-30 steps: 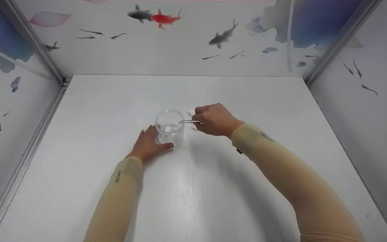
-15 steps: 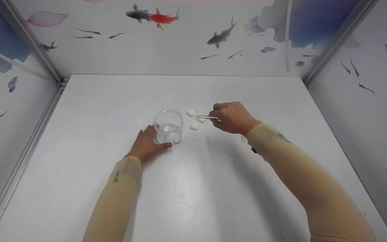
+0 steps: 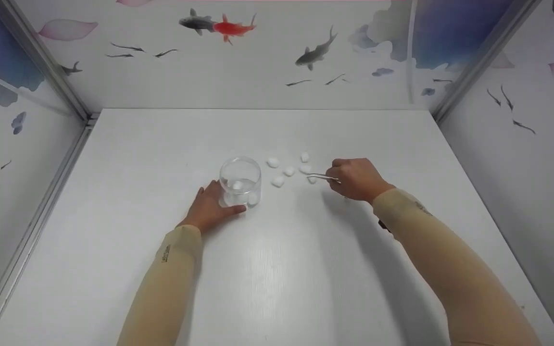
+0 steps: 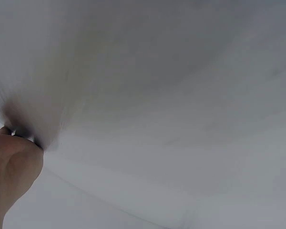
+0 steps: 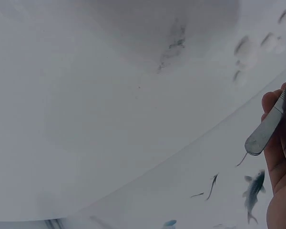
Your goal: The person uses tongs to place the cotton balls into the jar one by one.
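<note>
A clear round jar (image 3: 259, 179) stands on the white table, with white cotton balls (image 3: 253, 198) inside at the bottom. My left hand (image 3: 207, 206) holds the jar low on its left side, thumb across the front. To the right lie several loose cotton balls (image 3: 277, 181) on the tabletop. My right hand (image 3: 358, 179) pinches metal tweezers (image 3: 322, 176), whose tips point left over the rightmost cotton balls (image 3: 311, 179); whether they touch one cannot be told. The right wrist view shows the rounded end of the tweezers (image 5: 264, 131) against the palm. The jar's far side fingers are hidden.
White panels with painted fish (image 3: 316, 50) close off the back and both sides of the table (image 3: 267, 269). A metal frame rail (image 3: 68, 168) runs along the left edge. The left wrist view shows mostly blurred white surface beside the hand.
My right hand has moved the tweezers from the jar's rim rightward to the far side of the loose cotton balls, uncovering them. My left hand stays at the jar.
</note>
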Action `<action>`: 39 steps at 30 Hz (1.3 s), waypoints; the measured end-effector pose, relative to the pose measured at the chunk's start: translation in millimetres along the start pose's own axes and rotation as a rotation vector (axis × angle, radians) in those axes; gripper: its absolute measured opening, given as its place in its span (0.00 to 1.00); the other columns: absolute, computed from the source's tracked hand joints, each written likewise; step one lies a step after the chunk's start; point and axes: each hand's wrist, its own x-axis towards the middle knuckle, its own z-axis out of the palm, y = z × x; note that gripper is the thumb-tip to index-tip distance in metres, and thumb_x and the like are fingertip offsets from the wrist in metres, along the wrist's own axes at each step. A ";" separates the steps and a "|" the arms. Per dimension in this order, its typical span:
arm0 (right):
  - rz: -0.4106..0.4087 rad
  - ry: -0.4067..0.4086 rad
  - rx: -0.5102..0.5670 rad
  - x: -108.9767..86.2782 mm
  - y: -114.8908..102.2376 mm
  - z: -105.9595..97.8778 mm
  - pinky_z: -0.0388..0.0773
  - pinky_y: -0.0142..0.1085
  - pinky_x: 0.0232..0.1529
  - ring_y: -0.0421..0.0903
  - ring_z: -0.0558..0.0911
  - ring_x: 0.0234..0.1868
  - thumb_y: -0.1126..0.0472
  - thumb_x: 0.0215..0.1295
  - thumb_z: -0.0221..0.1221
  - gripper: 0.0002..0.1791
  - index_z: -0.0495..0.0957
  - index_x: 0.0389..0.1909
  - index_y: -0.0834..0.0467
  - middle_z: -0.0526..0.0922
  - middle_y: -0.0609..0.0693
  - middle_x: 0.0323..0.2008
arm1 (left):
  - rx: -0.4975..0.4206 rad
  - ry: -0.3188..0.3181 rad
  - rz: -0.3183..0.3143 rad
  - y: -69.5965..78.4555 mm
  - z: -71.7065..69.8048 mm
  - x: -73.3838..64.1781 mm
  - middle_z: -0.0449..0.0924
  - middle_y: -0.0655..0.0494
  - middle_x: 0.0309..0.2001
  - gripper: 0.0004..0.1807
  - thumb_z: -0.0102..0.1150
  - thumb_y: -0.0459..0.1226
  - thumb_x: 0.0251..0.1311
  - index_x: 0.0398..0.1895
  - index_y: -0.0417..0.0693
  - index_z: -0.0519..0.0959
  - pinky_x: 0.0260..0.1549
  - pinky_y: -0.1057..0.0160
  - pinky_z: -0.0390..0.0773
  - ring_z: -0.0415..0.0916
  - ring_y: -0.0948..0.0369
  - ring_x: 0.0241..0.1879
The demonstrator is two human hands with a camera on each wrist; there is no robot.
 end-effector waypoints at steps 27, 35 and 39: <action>0.108 -0.088 -0.036 -11.5 18.0 12.8 0.81 0.41 0.25 0.44 0.79 0.24 0.66 0.60 0.66 0.03 0.88 0.33 0.57 0.80 0.48 0.26 | -0.005 0.014 0.032 -4.7 1.5 3.5 0.50 0.41 0.77 0.63 0.66 0.67 0.50 0.80 0.44 0.48 0.75 0.55 0.30 0.43 0.47 0.77; 0.123 -0.114 -0.035 -9.0 17.4 17.9 0.82 0.41 0.27 0.45 0.80 0.25 0.65 0.61 0.67 0.04 0.88 0.36 0.58 0.82 0.50 0.28 | 0.008 0.015 0.024 -4.9 2.9 3.6 0.48 0.41 0.78 0.65 0.66 0.68 0.49 0.80 0.44 0.47 0.75 0.56 0.30 0.42 0.48 0.77; 0.134 -0.134 -0.029 -7.8 17.2 21.8 0.82 0.41 0.28 0.45 0.80 0.25 0.65 0.61 0.67 0.04 0.88 0.36 0.59 0.82 0.50 0.28 | 0.008 0.016 0.019 -3.9 2.1 2.9 0.48 0.41 0.78 0.64 0.66 0.68 0.49 0.80 0.44 0.47 0.75 0.56 0.30 0.42 0.48 0.77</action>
